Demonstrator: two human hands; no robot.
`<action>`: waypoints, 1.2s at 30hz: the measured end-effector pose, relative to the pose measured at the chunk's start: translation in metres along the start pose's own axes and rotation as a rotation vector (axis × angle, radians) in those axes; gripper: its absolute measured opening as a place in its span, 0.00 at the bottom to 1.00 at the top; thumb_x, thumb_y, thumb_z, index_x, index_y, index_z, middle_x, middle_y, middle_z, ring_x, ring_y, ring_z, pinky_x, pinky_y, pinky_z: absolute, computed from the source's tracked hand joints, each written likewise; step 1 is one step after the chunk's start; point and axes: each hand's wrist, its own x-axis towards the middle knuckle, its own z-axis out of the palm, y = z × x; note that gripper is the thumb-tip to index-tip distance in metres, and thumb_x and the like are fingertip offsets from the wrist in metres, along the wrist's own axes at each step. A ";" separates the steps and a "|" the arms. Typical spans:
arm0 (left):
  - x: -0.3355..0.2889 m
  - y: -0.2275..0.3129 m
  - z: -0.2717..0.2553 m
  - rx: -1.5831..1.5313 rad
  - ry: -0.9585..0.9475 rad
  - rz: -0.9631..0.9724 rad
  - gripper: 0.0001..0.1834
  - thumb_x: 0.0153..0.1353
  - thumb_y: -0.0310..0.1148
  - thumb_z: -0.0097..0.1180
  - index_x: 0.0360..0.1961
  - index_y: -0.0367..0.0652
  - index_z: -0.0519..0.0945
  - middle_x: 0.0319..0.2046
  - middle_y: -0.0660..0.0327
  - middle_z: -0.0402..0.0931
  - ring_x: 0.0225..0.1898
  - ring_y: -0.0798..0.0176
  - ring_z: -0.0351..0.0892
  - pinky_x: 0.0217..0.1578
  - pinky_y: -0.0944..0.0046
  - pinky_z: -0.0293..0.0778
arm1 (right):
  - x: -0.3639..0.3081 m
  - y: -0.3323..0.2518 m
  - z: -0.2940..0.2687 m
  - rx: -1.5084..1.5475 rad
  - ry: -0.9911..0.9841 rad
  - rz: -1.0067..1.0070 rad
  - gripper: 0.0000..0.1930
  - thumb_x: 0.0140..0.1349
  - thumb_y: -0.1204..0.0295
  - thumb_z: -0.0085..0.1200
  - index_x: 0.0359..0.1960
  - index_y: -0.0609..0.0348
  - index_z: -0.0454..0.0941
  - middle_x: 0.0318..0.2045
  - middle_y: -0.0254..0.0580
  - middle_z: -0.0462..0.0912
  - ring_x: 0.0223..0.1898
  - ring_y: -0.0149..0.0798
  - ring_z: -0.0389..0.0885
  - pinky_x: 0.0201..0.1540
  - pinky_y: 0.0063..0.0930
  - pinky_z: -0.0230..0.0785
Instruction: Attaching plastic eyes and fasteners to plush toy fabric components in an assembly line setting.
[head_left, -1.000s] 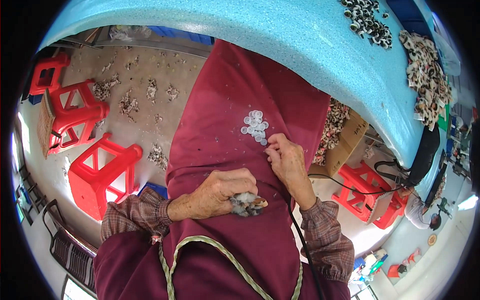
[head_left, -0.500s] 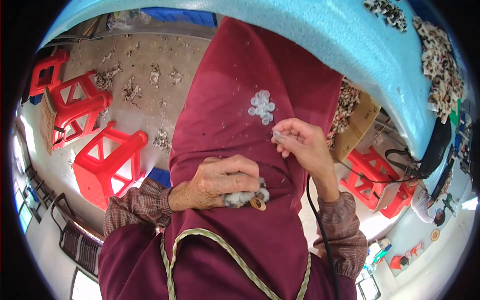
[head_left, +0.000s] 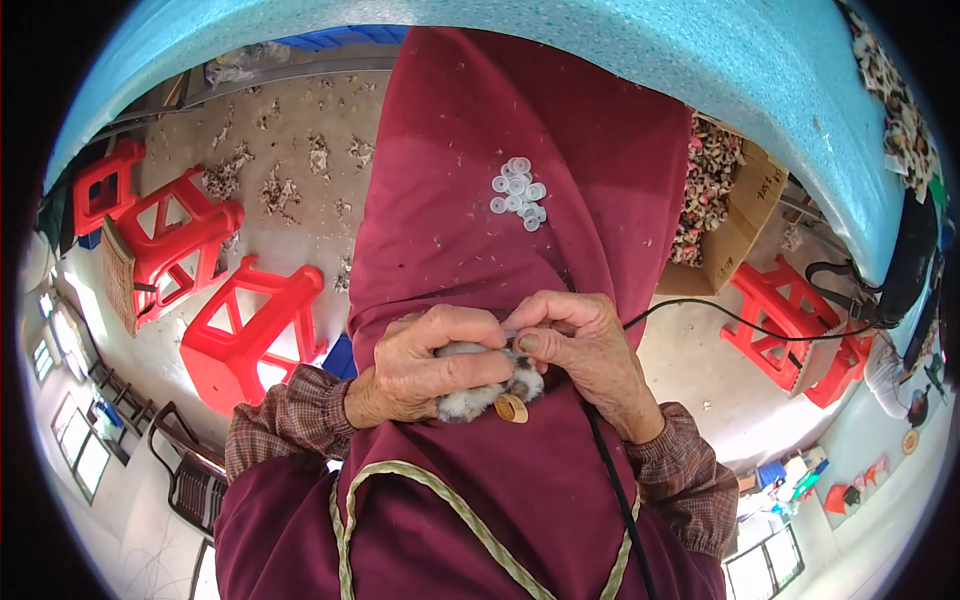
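Note:
My left hand (head_left: 430, 365) is wrapped round a small fluffy grey, white and black plush piece (head_left: 465, 403), holding it on my lap. A round tan tab (head_left: 512, 408) sticks out of the plush near its lower edge. At the upper side of the plush, my right hand (head_left: 590, 350) is closed in a pinch, its thumb and forefinger meeting my left fingertips. The small clear plastic piece in that pinch is mostly hidden. Farther up the maroon apron (head_left: 440, 250) lies a cluster of several clear round plastic pieces (head_left: 518, 190).
A pale blue table (head_left: 640, 50) curves across the far side, with plush pieces (head_left: 905, 130) at its right. Below it stands an open cardboard box (head_left: 752, 215) of similar pieces. Red stools (head_left: 235, 345) stand at both sides. A black cable (head_left: 700, 308) runs past my right arm.
My right hand has moved left and nearer, bringing the clear plastic piece from beside the cluster to the plush. My left hand still holds the plush.

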 end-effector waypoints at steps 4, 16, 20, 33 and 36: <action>0.006 0.003 -0.004 0.079 -0.005 0.013 0.16 0.39 0.24 0.67 0.33 0.40 0.82 0.36 0.58 0.73 0.31 0.60 0.79 0.28 0.66 0.76 | 0.000 -0.003 0.002 -0.014 0.042 0.004 0.08 0.58 0.70 0.59 0.33 0.64 0.81 0.23 0.27 0.77 0.25 0.19 0.70 0.27 0.13 0.61; 0.006 0.004 -0.001 0.164 0.008 -0.001 0.18 0.36 0.26 0.66 0.34 0.40 0.82 0.35 0.58 0.74 0.30 0.62 0.78 0.26 0.67 0.74 | -0.004 0.001 -0.003 -0.014 0.047 -0.001 0.09 0.59 0.73 0.56 0.37 0.66 0.81 0.25 0.30 0.79 0.30 0.21 0.73 0.34 0.15 0.66; 0.005 0.004 0.000 0.178 0.011 -0.011 0.17 0.37 0.26 0.65 0.34 0.40 0.82 0.35 0.58 0.74 0.29 0.63 0.77 0.25 0.68 0.74 | -0.003 0.005 -0.004 -0.086 0.039 -0.097 0.08 0.60 0.76 0.54 0.38 0.67 0.80 0.29 0.33 0.80 0.33 0.23 0.75 0.38 0.17 0.68; 0.008 0.006 0.002 0.189 -0.037 0.043 0.15 0.40 0.24 0.63 0.34 0.35 0.81 0.36 0.56 0.73 0.30 0.59 0.79 0.26 0.66 0.76 | -0.004 0.009 -0.006 -0.090 0.026 -0.064 0.08 0.62 0.75 0.52 0.39 0.66 0.80 0.30 0.32 0.81 0.34 0.22 0.76 0.38 0.16 0.69; 0.011 0.006 0.001 0.221 -0.058 0.060 0.16 0.40 0.24 0.62 0.35 0.35 0.80 0.36 0.56 0.72 0.31 0.59 0.79 0.26 0.65 0.76 | -0.004 0.012 -0.006 0.043 0.012 -0.052 0.09 0.63 0.73 0.52 0.39 0.65 0.80 0.29 0.32 0.81 0.33 0.22 0.76 0.37 0.16 0.69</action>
